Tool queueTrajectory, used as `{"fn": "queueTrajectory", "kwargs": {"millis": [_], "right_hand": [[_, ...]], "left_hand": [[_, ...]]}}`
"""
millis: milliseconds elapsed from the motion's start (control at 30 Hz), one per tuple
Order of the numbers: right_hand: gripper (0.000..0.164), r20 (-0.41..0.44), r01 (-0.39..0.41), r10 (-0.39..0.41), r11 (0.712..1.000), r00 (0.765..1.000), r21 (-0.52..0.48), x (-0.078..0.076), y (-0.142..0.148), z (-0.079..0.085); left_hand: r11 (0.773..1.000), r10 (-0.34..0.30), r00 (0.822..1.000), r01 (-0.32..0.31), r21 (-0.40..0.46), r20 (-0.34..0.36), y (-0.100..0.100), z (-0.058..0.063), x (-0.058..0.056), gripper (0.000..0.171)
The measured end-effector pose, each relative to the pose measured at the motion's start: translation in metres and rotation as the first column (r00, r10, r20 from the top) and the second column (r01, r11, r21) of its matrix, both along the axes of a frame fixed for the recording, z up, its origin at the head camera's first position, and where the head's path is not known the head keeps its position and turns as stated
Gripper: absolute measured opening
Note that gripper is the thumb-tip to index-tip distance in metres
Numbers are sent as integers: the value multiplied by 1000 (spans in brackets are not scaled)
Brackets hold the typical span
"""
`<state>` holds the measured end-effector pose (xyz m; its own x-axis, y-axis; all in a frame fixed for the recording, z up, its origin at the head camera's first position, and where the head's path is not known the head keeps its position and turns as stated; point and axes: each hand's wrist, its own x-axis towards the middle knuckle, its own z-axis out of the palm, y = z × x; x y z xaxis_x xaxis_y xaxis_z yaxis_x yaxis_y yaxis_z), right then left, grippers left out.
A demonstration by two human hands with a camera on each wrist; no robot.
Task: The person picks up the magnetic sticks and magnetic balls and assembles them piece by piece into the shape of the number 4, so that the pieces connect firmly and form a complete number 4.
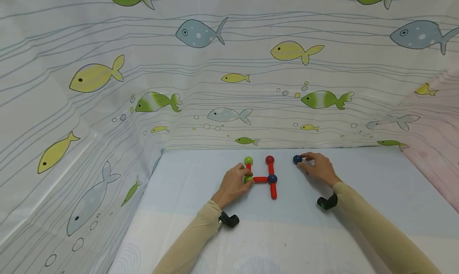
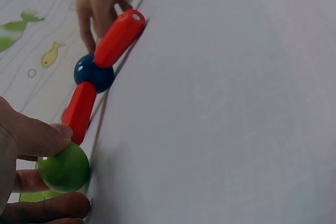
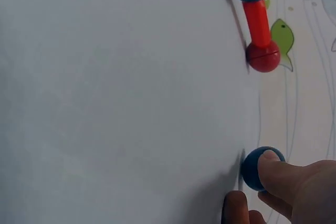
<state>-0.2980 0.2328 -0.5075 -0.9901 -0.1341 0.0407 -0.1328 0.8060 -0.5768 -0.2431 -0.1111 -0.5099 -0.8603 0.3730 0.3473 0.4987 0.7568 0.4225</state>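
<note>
On the table, red rods and balls are joined into an h-like shape. My left hand (image 1: 234, 184) grips its near-left green ball (image 2: 65, 167), thumb on top and fingers around the side. From that ball a red rod (image 1: 260, 179) runs right to a dark blue ball (image 1: 272, 179). Another rod leads back to a red ball (image 1: 269, 159), and a third rod (image 1: 273, 191) points toward me with a bare end. A second green ball (image 1: 248, 160) stands behind my left hand. Off to the right, my right hand (image 1: 319, 168) pinches a loose dark blue ball (image 3: 254, 169) between thumb and fingers.
The white table (image 1: 201, 242) meets a fish-patterned sheet (image 1: 215, 94) just behind the balls. More of that sheet rises at the left, and a pinkish part (image 1: 442, 146) borders the right. Black wrist cameras (image 1: 229, 220) hang below both sleeves.
</note>
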Motion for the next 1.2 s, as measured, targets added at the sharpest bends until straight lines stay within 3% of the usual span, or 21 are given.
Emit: {"fn": "queueTrajectory", "kwargs": {"millis": [200, 400, 767, 933, 1200], "right_hand": [[58, -14, 14, -14, 1000, 1000, 21, -3, -4, -2], [54, -40, -5, 5, 1000, 999, 21, -6, -6, -2], [47, -2, -55, 55, 998, 998, 14, -2, -7, -1], [45, -21, -88, 88, 996, 996, 13, 10, -8, 2], [41, -69, -186, 183, 982, 981, -33, 46, -13, 8]], "left_hand": [[1000, 0, 1000, 0, 4, -3, 0, -1, 0, 17], [1000, -6, 1000, 6, 1, -12, 0, -3, -1, 18], [1000, -10, 1000, 10, 0, -8, -1, 0, 0, 17], [1000, -7, 1000, 7, 1, -11, -1, -1, 0, 17], [1000, 0, 1000, 0, -2, -1, 0, 1, 0, 17]]}}
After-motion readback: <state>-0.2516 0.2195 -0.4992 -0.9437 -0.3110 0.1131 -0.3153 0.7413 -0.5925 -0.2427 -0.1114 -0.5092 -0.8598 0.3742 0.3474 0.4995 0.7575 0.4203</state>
